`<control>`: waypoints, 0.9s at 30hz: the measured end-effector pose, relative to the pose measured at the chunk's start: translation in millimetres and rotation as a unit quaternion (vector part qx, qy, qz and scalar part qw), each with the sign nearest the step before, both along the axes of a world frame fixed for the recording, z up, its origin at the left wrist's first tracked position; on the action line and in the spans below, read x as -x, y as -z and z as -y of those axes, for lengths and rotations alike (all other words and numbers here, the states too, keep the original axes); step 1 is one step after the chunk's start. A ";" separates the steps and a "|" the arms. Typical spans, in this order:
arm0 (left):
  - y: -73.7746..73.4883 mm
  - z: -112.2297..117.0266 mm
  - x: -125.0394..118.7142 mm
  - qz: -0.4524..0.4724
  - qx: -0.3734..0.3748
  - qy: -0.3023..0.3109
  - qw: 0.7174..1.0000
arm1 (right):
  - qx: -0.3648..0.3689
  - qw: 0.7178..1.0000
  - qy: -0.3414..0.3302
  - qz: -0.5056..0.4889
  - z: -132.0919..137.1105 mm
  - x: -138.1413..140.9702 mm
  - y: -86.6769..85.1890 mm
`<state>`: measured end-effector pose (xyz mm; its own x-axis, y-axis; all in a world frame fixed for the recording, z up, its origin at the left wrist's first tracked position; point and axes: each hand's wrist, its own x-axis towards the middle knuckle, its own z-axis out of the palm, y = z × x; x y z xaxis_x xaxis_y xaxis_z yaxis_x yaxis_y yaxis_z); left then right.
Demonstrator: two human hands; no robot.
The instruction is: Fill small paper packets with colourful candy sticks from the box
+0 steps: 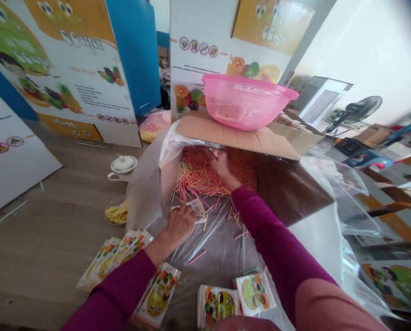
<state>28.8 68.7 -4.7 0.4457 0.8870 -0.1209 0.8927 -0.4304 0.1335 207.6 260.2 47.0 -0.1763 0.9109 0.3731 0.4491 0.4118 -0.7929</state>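
My left hand [183, 223] is closed on a small printed packet [196, 209] at the front of an open cardboard box [277, 138] lined with clear plastic. My right hand [220, 161] reaches deep into the box, over a heap of thin pink, orange and yellow sticks [198, 177]. Its fingers are curled together, and what they hold is hard to make out. Some loose sticks [196, 257] are scattered on the plastic sheet [215, 248] below. Printed packets [162, 292] lie by my left forearm, and banded packet stacks [219, 301] sit close to me.
A pink plastic basket [250, 103] rests on the box's back flap. On the left floor stand a white lidded pot [122, 166] and a plate of yellow pieces [117, 214]. Large printed cartons [77, 69] rise behind. A black fan [362, 110] is at the right.
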 end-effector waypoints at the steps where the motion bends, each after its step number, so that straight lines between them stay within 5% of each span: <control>1: 1.5 2.4 0.6 -0.003 0.007 0.001 1.000 | 0.012 0.999 0.025 -0.030 13.2 -4.9 13.7; 5: 9.3 10.8 2.8 0.012 0.008 -0.014 1.000 | 0.077 0.994 0.025 -0.076 90.1 -33.8 71.4; 9: 10.5 3.6 7.3 0.042 -0.001 -0.034 0.999 | 0.066 0.993 -0.016 0.091 145.4 -51.7 98.1; 12: 9.4 -5.8 9.0 0.082 -0.009 -0.062 0.995 | 0.033 0.982 -0.001 0.186 156.4 -56.3 95.7; 15: 11.6 -9.2 9.3 0.119 -0.024 -0.092 0.988 | 0.014 0.985 0.011 0.171 160.8 -57.0 91.4; 20: 22.9 -11.6 20.5 0.146 -0.004 -0.083 0.986 | 0.119 0.976 -0.048 0.177 173.6 -58.0 101.5; 27: 26.0 -13.6 44.8 0.306 0.005 -0.087 0.948 | 0.122 0.987 -0.045 -0.096 174.1 -66.7 80.0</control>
<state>-16.1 82.3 -30.7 0.2819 0.9538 0.1036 0.7042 -0.2791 0.6529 274.3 86.1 -33.0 -0.2075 0.9616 0.1797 0.2516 0.2300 -0.9401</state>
